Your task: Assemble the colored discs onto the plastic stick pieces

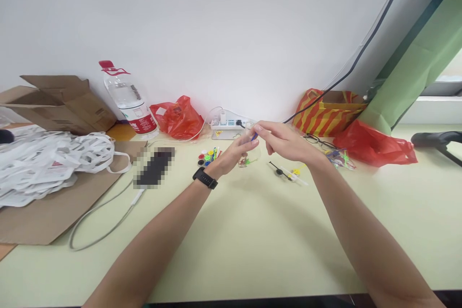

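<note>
My left hand (pixel 234 153), with a black band on its wrist, pinches a small blue piece (pixel 254 136) between thumb and fingers. The fingertips of my right hand (pixel 285 140) close on the same piece from the right. Just behind and below the fingers is something see-through, like a clear plastic bag (pixel 255 155); I cannot tell whether it is held. Several small coloured discs (pixel 207 158) and thin sticks lie left of my hands. A black rod with a round hub (pixel 279 172) lies to the right, beside a white stick and a yellow piece (pixel 296 172).
A power strip (pixel 227 125) sits against the wall. At the left are a water bottle (pixel 132 101), a red bag (pixel 180 118), white straps (pixel 54 159) on cardboard (pixel 72 207), and a cable (pixel 104 238). A striped bag (pixel 310 113) and another red bag (pixel 371 144) stand right.
</note>
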Available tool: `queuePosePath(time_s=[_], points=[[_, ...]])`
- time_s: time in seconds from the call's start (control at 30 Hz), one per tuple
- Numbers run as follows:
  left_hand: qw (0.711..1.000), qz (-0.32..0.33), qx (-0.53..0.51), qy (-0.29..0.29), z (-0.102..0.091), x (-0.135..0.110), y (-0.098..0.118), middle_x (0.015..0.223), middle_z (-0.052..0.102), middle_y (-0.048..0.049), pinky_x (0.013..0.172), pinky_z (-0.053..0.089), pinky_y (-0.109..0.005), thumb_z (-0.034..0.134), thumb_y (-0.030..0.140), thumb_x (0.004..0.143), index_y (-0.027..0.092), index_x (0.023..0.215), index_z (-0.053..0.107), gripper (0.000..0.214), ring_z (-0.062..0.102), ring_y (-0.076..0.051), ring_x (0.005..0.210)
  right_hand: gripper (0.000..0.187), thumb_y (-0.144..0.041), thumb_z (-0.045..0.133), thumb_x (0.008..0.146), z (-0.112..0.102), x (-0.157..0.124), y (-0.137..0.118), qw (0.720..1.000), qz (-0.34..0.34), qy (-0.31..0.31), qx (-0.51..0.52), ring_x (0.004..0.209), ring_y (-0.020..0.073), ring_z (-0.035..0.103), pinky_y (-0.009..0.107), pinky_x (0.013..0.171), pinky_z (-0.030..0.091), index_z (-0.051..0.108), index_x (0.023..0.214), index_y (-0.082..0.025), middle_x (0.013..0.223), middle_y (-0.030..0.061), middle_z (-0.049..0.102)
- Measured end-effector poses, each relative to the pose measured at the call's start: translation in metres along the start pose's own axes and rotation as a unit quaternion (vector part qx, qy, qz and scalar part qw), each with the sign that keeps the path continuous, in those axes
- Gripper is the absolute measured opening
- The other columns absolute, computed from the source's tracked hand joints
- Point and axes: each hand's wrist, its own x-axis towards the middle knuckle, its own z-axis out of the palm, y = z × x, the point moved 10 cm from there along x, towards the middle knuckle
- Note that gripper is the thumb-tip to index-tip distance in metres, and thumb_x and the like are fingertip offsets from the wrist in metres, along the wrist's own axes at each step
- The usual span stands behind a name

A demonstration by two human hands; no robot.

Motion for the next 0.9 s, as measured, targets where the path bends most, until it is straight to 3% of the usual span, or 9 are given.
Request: queuePosePath(time_s=[0.13,0.2,0.3,0.43,0.53,0.67,0.83,0.9], points=[[0.999,0.001,-0.047,0.013,0.000,0.001,0.003,0.095,0.059,-0.0041,0.049,0.033,-0.024,0.059,0.080,0.088,0.024,0.110,0.071,0.062,0.047,-0.012,0.065,0.026,-0.044,0.064,0.098,0.011,0.000,-0.009,0.998,-0.051,-0.043,-0.021,0.077,0.0139,0.062,0.025,0.060,0.045,0.073,0.110,-0.023,0.113,0.0048,0.073],[0.997,-0.013,-0.072,0.013,0.002,0.001,0.002,0.093,0.060,-0.0050,0.045,0.030,-0.024,0.049,0.086,0.089,0.024,0.114,0.071,0.071,0.048,-0.013,0.063,0.021,-0.037,0.064,0.097,0.014,0.002,-0.005,0.997,-0.062,-0.043,-0.030,0.079,0.0142,0.063,0.024,0.060,0.045,0.075,0.109,-0.023,0.115,0.0047,0.073],[0.995,-0.031,-0.087,0.029,0.000,0.002,0.001,0.094,0.062,-0.0064,0.044,0.031,-0.023,0.046,0.088,0.088,0.023,0.120,0.070,0.076,0.054,-0.015,0.067,0.022,-0.033,0.059,0.098,0.018,0.004,0.008,0.998,-0.034,-0.051,-0.015,0.077,0.0141,0.065,0.025,0.060,0.049,0.074,0.111,-0.023,0.112,0.0050,0.073],[0.990,-0.074,-0.091,0.073,-0.012,0.000,-0.009,0.086,0.060,-0.0037,0.040,0.030,-0.022,0.047,0.087,0.088,0.023,0.114,0.069,0.073,0.050,-0.013,0.056,0.025,-0.035,0.067,0.094,0.031,0.001,0.006,0.991,-0.044,-0.121,0.027,0.085,0.0152,0.069,0.027,0.068,0.057,0.068,0.116,-0.024,0.131,0.0069,0.066],[0.987,-0.113,-0.116,0.022,-0.003,-0.002,-0.018,0.074,0.056,-0.0020,0.038,0.032,-0.023,0.042,0.090,0.088,0.020,0.095,0.068,0.074,0.048,-0.013,0.050,0.025,-0.036,0.072,0.091,0.039,-0.003,-0.004,0.984,-0.073,-0.158,0.037,0.091,0.0162,0.067,0.028,0.071,0.058,0.066,0.112,-0.024,0.129,0.0060,0.064],[0.971,-0.160,-0.157,-0.079,0.020,-0.007,-0.026,0.068,0.058,-0.0055,0.043,0.043,-0.028,0.034,0.096,0.084,0.017,0.074,0.062,0.084,0.055,-0.017,0.053,0.030,-0.042,0.079,0.086,0.043,-0.007,-0.005,0.980,-0.057,-0.189,0.025,0.070,0.0116,0.057,0.025,0.059,0.050,0.059,0.096,-0.022,0.099,0.0006,0.065],[0.963,-0.188,-0.128,-0.147,0.033,-0.015,-0.027,0.070,0.065,-0.0104,0.047,0.044,-0.030,0.028,0.101,0.079,0.015,0.073,0.066,0.094,0.058,-0.020,0.057,0.036,-0.051,0.081,0.084,0.040,-0.012,-0.002,0.975,-0.030,-0.220,0.016,0.070,0.0128,0.058,0.025,0.059,0.049,0.062,0.094,-0.022,0.092,0.0007,0.067],[0.974,-0.167,-0.064,-0.140,0.029,-0.014,-0.025,0.074,0.069,-0.0124,0.053,0.048,-0.031,0.029,0.101,0.079,0.016,0.077,0.070,0.094,0.063,-0.022,0.063,0.032,-0.052,0.076,0.088,0.040,-0.015,0.002,0.969,-0.016,-0.245,0.023,0.069,0.0142,0.061,0.026,0.060,0.051,0.068,0.094,-0.022,0.086,0.0009,0.068]])
